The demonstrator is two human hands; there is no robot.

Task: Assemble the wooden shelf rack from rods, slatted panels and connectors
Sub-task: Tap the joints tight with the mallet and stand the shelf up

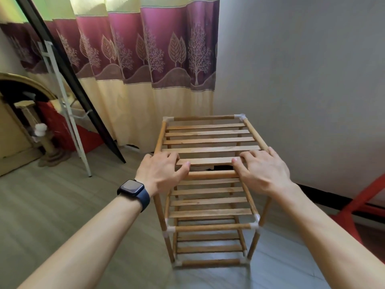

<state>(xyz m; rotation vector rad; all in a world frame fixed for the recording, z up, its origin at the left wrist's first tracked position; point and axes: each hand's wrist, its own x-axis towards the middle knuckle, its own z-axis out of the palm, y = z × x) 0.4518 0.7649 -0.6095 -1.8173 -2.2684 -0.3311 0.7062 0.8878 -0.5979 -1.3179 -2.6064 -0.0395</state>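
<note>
**A:** Where does the rack sit from my hands?

**B:** The rack [212, 227] stands upright on the floor [73, 205], close to the wall [291, 80], straight ahead of you. Its top panel [210, 140] is directly under both hands. Your left grip [164, 171] lies on the front-left corner and your right grip [265, 170] on the front-right, neither nearer than the other.

**A:** Clamped on anything?

**B:** No. Both grips are spread, with the fingers laid fairly flat across the nearest slat and the thumbs pointing inward just above the front rod [212, 175]. You clasp nothing.

**A:** Which way does it run?

**B:** The slats and that rod run left to right across you, from one hand to the other, and the posts stand vertical. So I judge any push to seat the corners goes straight down, evenly on both sides.

**A:** How does it look?

**B:** Pale wood, three slatted tiers, whitish connectors [239, 117] at the joints. It seems almost done. Your hands hide the two front top joints, so I cannot tell whether they are home.
</note>
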